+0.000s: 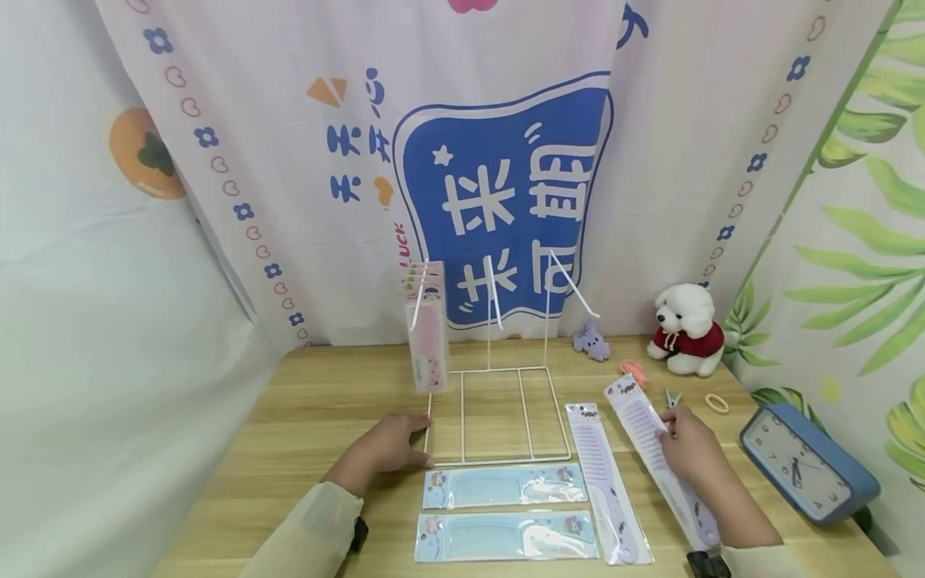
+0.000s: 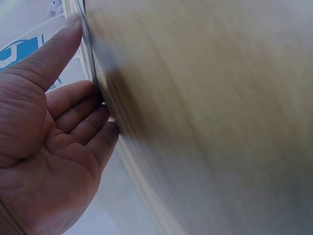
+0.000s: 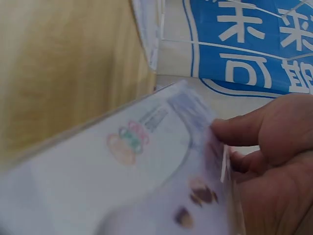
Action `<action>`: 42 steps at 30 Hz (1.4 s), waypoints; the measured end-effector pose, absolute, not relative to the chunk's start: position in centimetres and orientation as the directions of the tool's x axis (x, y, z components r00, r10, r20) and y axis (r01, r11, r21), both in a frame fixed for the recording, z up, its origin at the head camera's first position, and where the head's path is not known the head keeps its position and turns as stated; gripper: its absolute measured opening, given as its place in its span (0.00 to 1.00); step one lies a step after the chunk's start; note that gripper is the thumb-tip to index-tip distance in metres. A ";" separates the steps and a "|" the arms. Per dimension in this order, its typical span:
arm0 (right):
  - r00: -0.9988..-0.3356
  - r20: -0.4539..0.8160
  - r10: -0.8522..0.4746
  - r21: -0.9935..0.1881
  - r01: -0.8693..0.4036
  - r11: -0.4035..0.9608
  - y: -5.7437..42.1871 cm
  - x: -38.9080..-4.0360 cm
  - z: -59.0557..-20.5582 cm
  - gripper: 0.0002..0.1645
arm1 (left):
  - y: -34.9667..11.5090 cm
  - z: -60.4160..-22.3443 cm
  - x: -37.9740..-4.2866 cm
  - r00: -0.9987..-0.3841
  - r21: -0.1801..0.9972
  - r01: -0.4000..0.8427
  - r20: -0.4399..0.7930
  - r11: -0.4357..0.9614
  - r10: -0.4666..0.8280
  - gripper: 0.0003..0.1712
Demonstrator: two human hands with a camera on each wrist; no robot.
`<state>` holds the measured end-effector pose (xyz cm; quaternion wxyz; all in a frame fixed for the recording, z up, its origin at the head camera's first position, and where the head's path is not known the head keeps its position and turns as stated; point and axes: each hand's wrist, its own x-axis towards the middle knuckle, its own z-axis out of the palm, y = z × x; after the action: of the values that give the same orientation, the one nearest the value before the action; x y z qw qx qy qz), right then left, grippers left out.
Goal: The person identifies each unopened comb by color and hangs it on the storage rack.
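Observation:
My right hand (image 1: 686, 445) pinches the edge of a packaged purple comb (image 1: 654, 445), which slants across the right of the table. In the right wrist view, the thumb lies along the clear sleeve's edge. A second packaged purple comb (image 1: 603, 482) lies just left of it. At the front left corner of the white wire rack (image 1: 462, 417), my left hand (image 1: 393, 443) rests on the table with relaxed fingers, fingertips right at the base wire. Several packaged pink combs (image 1: 429, 337) hang from the rack's left hook. Two packaged blue combs (image 1: 506, 486) lie in front of the base.
A blue clock (image 1: 809, 461) stands at the right, with a white plush dog (image 1: 686, 329) behind it. Near the right hand lie a small clip (image 1: 673, 397), a beige ring (image 1: 717, 403) and a pink item (image 1: 633, 371). A purple plush toy (image 1: 591, 343) sits at the back.

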<state>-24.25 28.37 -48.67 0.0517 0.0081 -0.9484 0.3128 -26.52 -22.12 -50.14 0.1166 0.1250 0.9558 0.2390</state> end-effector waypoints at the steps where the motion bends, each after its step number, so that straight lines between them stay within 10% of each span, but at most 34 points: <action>1: -0.992 0.127 0.022 -0.607 -0.060 0.793 28.3 -24.3 -48.3 0.17 | -22.1 -50.2 -26.5 -0.942 0.485 0.183 -0.162 0.855 0.293 0.48; 9: -0.973 0.228 0.030 -0.853 -0.185 0.487 27.9 -24.4 -45.3 0.20 | -22.2 -50.5 -26.7 -0.943 0.473 0.198 -0.147 0.859 0.299 0.47; 17: -0.866 0.416 -0.277 -0.906 -0.422 -0.042 26.1 -24.3 -44.8 0.18 | -22.2 -50.5 -26.7 -0.945 0.473 0.189 -0.150 0.861 0.290 0.47; 27: -0.782 0.461 -0.420 -0.842 -0.535 0.071 19.6 -24.8 -42.2 0.11 | -22.0 -50.4 -26.8 -0.945 0.483 0.171 -0.167 0.859 0.282 0.48; 42: -0.864 0.274 -0.423 -0.913 -0.372 0.167 12.8 -25.5 -41.1 0.09 | -22.2 -50.6 -26.9 -0.943 0.476 0.176 -0.169 0.862 0.285 0.47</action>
<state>-25.54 12.81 -41.11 -0.0216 0.2603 -0.7635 0.5906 -26.88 -22.22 -50.61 0.1175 0.1203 0.9576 0.2338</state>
